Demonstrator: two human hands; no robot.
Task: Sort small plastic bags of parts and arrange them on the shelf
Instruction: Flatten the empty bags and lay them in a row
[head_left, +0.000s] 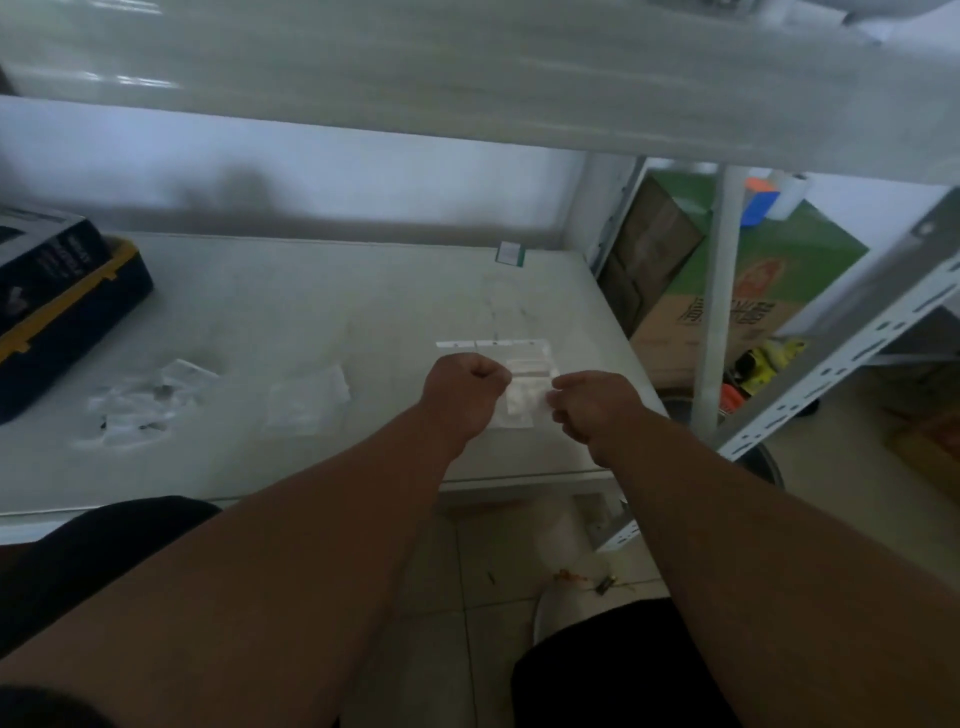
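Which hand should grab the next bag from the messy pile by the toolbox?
Probably the left hand: the pile lies on its side of the shelf, while the right hand would have to cross over. Both now pinch one bag.

Brightness: dim, greyish, washed out.
Light source: pale glow through the translucent back panel (311, 156); perhaps daylight.
Shadows: dark smudge on that panel; forearms read very dark.
Glare: streaks on the upper shelf (467, 67).
Blur: whole view soft; print on the box (57, 270) unreadable; bags (145, 400) smeared.
Distortion: wide-angle bending; post (841, 343) leans at right edge.
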